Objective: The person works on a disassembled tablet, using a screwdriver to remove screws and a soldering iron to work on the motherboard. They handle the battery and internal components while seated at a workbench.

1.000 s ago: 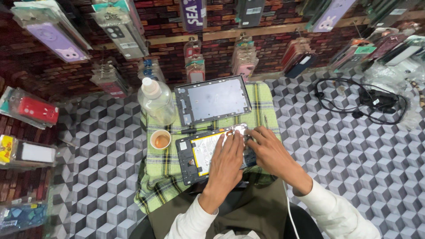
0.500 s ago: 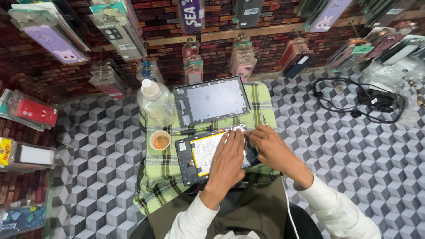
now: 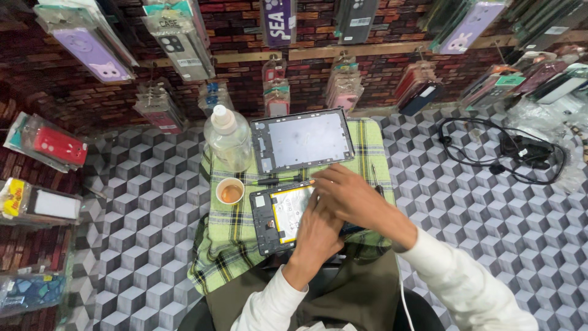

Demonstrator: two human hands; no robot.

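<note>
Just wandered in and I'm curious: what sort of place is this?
Most likely a small phone and tablet repair stall. Packaged phone cases hang along the brick-pattern wall, and both hands work on an opened tablet lying on a checked cloth, its removed screen panel beside it.

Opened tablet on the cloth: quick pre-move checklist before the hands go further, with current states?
1. Opened tablet lies flat on the green plaid cloth: ok.
2. Left hand rests on the tablet: ok.
3. Right hand sits over the tablet's upper right corner; what its fingertips hold or press: cannot tell.
4. Small cup with brown liquid stands close to the tablet's top left corner, uncovered: not ok.
5. Clear bottle upright and capped, beside the removed back panel: ok.
6. Screwdriver lies between panel and tablet, clear of both hands: ok.
</note>
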